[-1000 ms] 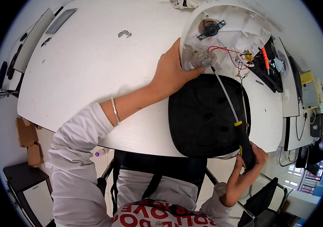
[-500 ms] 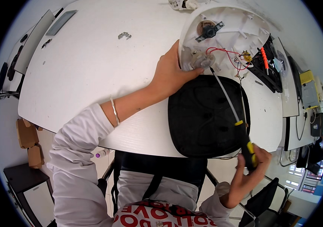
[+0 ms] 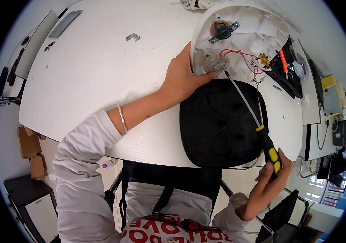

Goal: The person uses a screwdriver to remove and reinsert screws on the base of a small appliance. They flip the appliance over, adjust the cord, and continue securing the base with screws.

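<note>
My left hand [image 3: 181, 79] grips the lower left side of a white plastic housing [image 3: 254, 26], thumb beside a translucent motor-like part [image 3: 216, 62]. Inside the housing are a dark bracket [image 3: 224, 31] and red wires [image 3: 241, 52], running to a small yellow component [image 3: 263, 59]. My right hand [image 3: 269, 184] holds a long screwdriver [image 3: 267, 143] by its black-and-yellow handle; its tip points at the housing's lower edge beside my left thumb, whether touching I cannot tell. A black molded plastic panel [image 3: 209, 133] lies beneath the shaft, with thin wires hanging down near it.
The white table [image 3: 80, 73] holds small metal pieces [image 3: 133, 37], a grey flat object [image 3: 65, 23], a black case [image 3: 288, 83] with an orange-handled tool [image 3: 283, 60], and another white part [image 3: 197, 4]. A neighboring desk, chairs, boxes and a seated person [image 3: 339, 162] are around.
The screwdriver handle has swung rightward and turned, showing more yellow, and my right hand has shifted right with it. The housing and my left hand have moved very slightly left.
</note>
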Demonstrator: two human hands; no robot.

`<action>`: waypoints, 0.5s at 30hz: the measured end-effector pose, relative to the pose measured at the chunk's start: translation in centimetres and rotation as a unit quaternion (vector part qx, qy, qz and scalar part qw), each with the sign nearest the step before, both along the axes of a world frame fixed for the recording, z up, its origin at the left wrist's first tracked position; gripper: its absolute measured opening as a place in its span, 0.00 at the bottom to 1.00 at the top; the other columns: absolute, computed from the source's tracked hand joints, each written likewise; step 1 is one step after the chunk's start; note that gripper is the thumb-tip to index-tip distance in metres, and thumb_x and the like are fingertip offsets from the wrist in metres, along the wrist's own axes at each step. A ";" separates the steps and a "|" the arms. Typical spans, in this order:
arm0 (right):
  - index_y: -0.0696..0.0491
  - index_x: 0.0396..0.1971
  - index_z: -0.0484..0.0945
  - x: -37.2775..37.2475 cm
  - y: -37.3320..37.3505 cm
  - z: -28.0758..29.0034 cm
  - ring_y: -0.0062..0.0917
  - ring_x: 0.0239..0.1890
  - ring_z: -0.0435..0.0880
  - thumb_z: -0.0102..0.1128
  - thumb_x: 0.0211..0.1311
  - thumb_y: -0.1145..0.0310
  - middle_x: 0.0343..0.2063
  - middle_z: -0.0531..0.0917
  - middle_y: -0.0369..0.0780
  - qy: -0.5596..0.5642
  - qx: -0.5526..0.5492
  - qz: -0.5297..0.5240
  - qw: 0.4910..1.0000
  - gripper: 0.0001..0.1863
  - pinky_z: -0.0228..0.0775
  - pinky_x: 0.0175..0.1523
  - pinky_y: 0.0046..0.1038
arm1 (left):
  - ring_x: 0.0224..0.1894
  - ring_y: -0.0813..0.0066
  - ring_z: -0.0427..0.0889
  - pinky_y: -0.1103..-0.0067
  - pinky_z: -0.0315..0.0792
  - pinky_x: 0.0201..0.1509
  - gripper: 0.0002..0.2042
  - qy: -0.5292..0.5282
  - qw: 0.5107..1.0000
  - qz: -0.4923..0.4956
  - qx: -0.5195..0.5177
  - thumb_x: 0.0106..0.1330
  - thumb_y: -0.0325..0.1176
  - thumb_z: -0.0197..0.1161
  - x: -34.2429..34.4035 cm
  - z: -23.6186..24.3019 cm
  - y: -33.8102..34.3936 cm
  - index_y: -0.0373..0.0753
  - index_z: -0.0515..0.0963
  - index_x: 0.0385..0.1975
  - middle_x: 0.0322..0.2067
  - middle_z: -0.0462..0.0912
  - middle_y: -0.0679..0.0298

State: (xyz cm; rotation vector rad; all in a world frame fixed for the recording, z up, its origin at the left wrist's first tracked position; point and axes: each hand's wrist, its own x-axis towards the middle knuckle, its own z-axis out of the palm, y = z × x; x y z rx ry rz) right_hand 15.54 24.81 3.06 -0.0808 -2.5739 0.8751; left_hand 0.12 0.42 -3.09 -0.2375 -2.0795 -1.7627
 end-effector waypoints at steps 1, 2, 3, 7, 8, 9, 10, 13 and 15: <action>0.57 0.51 0.69 0.0 0.0 0.2 0.14 0.23 0.69 0.46 0.67 0.69 0.36 0.73 0.38 -0.037 -0.023 -0.032 0.999 0.15 0.52 0.24 0.17 | 0.43 0.62 0.81 0.73 0.72 0.48 0.29 -0.003 1.000 0.001 0.000 0.47 0.30 0.72 0.0 0.0 0.0 0.36 0.68 0.50 0.40 0.81 0.56; 0.57 0.52 0.69 -0.2 1.1 -0.6 0.10 0.16 0.61 0.41 0.70 0.65 0.29 0.74 0.35 -0.029 0.012 0.001 1.000 0.17 0.47 0.21 0.17 | 0.44 0.62 0.81 0.73 0.72 0.49 0.29 -0.007 1.000 0.002 0.000 0.47 0.30 0.72 0.0 -0.1 0.0 0.36 0.68 0.50 0.40 0.81 0.56; 0.57 0.52 0.69 0.0 1.0 -0.7 0.11 0.19 0.64 0.42 0.69 0.65 0.31 0.74 0.36 -0.034 -0.012 0.019 0.999 0.16 0.49 0.21 0.17 | 0.44 0.62 0.81 0.73 0.72 0.49 0.29 -0.009 1.000 0.002 0.001 0.47 0.31 0.72 0.0 -0.1 0.0 0.36 0.67 0.50 0.40 0.81 0.56; 0.58 0.52 0.69 0.7 -1.1 -0.2 0.29 0.45 0.71 0.51 0.59 0.73 0.45 0.71 0.44 -0.018 -0.088 0.046 0.995 0.20 0.65 0.49 0.27 | 0.44 0.62 0.81 0.72 0.72 0.49 0.29 -0.014 1.000 0.001 0.000 0.47 0.31 0.72 0.0 0.1 0.0 0.36 0.67 0.50 0.40 0.81 0.55; 0.58 0.53 0.68 0.8 -1.1 -0.2 0.30 0.46 0.71 0.52 0.57 0.74 0.46 0.70 0.45 -0.008 -0.100 0.038 0.994 0.21 0.64 0.51 0.28 | 0.44 0.62 0.81 0.72 0.72 0.49 0.29 -0.008 1.000 0.000 0.000 0.47 0.30 0.72 -0.1 0.0 0.1 0.36 0.67 0.50 0.40 0.81 0.55; 0.58 0.53 0.68 0.8 -1.1 -0.2 0.30 0.45 0.71 0.52 0.57 0.75 0.46 0.70 0.44 -0.003 -0.091 0.038 0.995 0.21 0.64 0.49 0.28 | 0.43 0.62 0.81 0.72 0.72 0.48 0.29 -0.003 1.000 0.000 0.001 0.47 0.30 0.72 -0.1 0.0 0.0 0.36 0.67 0.50 0.40 0.81 0.55; 0.58 0.53 0.68 0.8 -1.0 -0.1 0.29 0.43 0.71 0.52 0.57 0.75 0.45 0.70 0.44 0.002 -0.081 0.037 0.996 0.21 0.64 0.47 0.28 | 0.43 0.62 0.81 0.72 0.72 0.48 0.29 -0.001 1.000 0.000 0.003 0.47 0.30 0.72 -0.1 -0.1 0.0 0.36 0.67 0.50 0.40 0.81 0.55; 0.59 0.51 0.69 0.6 0.1 0.3 0.24 0.36 0.73 0.52 0.59 0.75 0.42 0.70 0.43 0.000 0.008 0.054 0.999 0.19 0.64 0.32 0.20 | 0.43 0.62 0.81 0.72 0.72 0.48 0.29 0.000 1.000 -0.001 0.006 0.47 0.30 0.72 0.0 -0.3 0.0 0.36 0.67 0.50 0.39 0.81 0.56; 0.59 0.51 0.69 0.4 0.2 -0.4 0.12 0.16 0.61 0.46 0.67 0.71 0.38 0.72 0.40 -0.042 -0.071 0.046 0.996 0.16 0.54 0.22 0.16 | 0.43 0.62 0.81 0.72 0.72 0.48 0.29 -0.006 1.000 -0.007 0.008 0.47 0.30 0.72 -0.2 -0.1 0.0 0.36 0.67 0.50 0.39 0.81 0.56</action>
